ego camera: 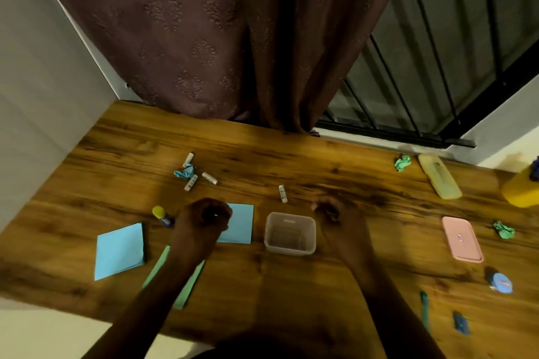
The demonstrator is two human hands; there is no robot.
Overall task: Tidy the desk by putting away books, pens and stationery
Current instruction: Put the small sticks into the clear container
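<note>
My left hand (204,217) is curled into a fist over the near edge of a blue paper sheet (242,224); I see nothing clearly held in it. My right hand (329,210) hovers, fingers curled, just right of a clear plastic tub (290,249), which looks empty. A small white stick (283,194) lies beyond the tub. Three more white sticks (210,178) lie around a crumpled blue paper (184,171) further left. A glue stick with a yellow cap (163,216) lies left of my left hand. A teal pen (424,309) lies at the near right.
A second blue sheet (119,251) and a green sheet (186,288) lie near left. On the right are a yellow pencil case (439,176), pink case (462,239), round blue tin (500,283), small blue item (461,326), yellow jar (522,186) and two green paper balls (402,162). A curtain hangs behind the desk.
</note>
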